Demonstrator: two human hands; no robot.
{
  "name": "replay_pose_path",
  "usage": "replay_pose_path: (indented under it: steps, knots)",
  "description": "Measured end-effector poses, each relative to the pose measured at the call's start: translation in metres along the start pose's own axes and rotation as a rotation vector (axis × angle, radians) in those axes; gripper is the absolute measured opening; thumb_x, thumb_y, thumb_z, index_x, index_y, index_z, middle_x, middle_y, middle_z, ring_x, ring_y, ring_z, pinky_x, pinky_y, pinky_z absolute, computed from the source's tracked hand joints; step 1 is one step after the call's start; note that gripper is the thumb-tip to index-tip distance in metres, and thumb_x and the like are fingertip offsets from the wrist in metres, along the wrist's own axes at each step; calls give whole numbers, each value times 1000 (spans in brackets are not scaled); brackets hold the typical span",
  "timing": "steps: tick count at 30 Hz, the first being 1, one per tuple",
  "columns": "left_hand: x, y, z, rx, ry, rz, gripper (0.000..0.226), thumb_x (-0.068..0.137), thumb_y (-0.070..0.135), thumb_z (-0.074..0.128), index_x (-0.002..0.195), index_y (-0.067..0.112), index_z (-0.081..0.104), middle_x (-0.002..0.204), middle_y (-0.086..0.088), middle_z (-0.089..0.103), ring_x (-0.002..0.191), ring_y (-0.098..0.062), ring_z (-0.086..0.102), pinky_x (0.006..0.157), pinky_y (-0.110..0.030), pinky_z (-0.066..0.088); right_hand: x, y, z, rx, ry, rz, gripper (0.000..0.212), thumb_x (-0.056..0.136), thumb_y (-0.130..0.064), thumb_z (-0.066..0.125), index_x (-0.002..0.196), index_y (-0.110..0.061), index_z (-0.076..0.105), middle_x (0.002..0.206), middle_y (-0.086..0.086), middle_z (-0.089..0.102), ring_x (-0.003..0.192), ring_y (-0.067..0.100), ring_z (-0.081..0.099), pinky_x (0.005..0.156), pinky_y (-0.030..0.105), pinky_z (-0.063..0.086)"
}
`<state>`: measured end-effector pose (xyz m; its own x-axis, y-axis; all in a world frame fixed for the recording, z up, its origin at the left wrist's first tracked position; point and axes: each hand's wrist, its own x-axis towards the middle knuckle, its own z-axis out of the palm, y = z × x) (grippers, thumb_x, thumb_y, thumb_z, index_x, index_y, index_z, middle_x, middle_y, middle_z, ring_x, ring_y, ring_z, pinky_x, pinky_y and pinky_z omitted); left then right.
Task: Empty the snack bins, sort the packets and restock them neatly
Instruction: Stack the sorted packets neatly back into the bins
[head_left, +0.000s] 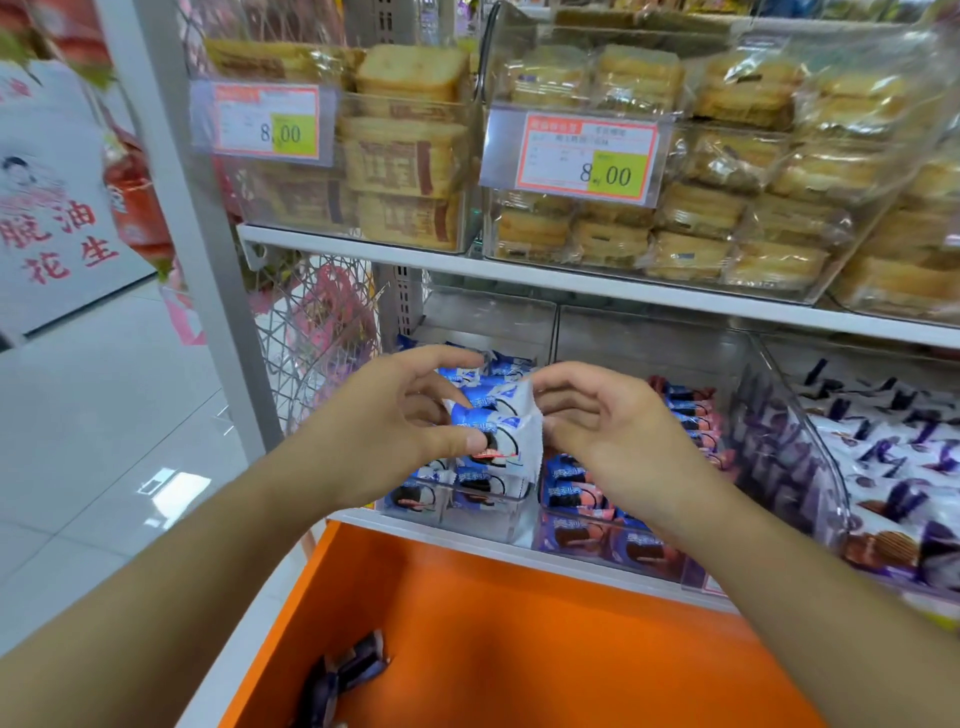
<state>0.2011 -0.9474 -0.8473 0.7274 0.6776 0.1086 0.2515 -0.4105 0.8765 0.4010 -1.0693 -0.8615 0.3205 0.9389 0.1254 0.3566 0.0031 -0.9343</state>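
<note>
Now, from the head view, the left hand (410, 415) pinches a blue-white packet (498, 431) above the left clear bin (467, 506). The right hand (613, 421) is beside it with loosely curled fingers, holding nothing. I judge this the restocking step; next the packet needs neat placing in its row.

At frame centre I see my left hand (410, 415) pinching blue-and-white packets (498, 421) above the clear bin (483, 512), right hand (618, 421) curled beside them.
</note>
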Motion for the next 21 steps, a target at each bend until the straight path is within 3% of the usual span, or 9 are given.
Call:
replay_pose_path:
  steps: [3,6,8,10,15,17,19,21]
  knots:
    - [2,-6,2,87,-9,-2,63,87,17,83,139,43,61,109,3,62,88,-14,69,89,-39,60,0,-4,1,40,-41,7,50,97,11,57,122,-28,75,110,12,74,98,20,76,96,34,60]
    - [5,-12,2,210,-9,17,52,86,28,83,132,46,65,110,8,67,91,-10,68,94,-42,56,-1,-6,1,91,-108,28,33,102,-8,59,124,-29,74,116,3,76,107,16,73,102,38,57]
    - [6,-13,2,225,4,8,48,86,30,83,129,43,67,109,9,68,91,-9,68,94,-41,56,-1,-5,3,-19,-122,11,29,98,-23,72,124,-36,70,119,-2,72,107,12,71,99,39,58]
    - [7,-14,3,267,14,17,44,86,32,83,127,42,68,111,10,68,94,-6,67,95,-39,55,-2,-2,6,-199,-89,-48,40,89,-29,83,124,-41,66,117,-10,68,104,10,70,93,38,60]
    - [10,-23,-1,342,4,82,43,86,35,82,125,43,66,125,14,50,113,-2,56,105,-31,48,0,3,9,-397,-8,-137,39,87,-41,81,121,-45,63,122,-19,65,119,1,58,101,36,51]
    - [11,-25,-2,301,-65,77,41,89,35,79,125,44,60,134,19,53,121,-5,55,109,-37,47,-1,4,10,-375,4,-126,38,87,-41,80,120,-49,62,125,-16,62,123,-2,55,105,32,46]
    - [13,-27,0,182,-154,42,44,90,35,79,126,44,55,133,19,60,114,-14,64,102,-49,53,-3,6,12,-366,12,-118,37,89,-38,80,120,-50,63,125,-15,58,122,-4,55,105,26,42]
    - [17,-30,2,195,-172,32,54,85,44,82,131,48,53,133,21,60,111,-16,68,97,-48,56,-4,9,15,-376,19,-121,37,89,-36,80,119,-49,64,124,-16,55,121,-4,55,107,26,42]
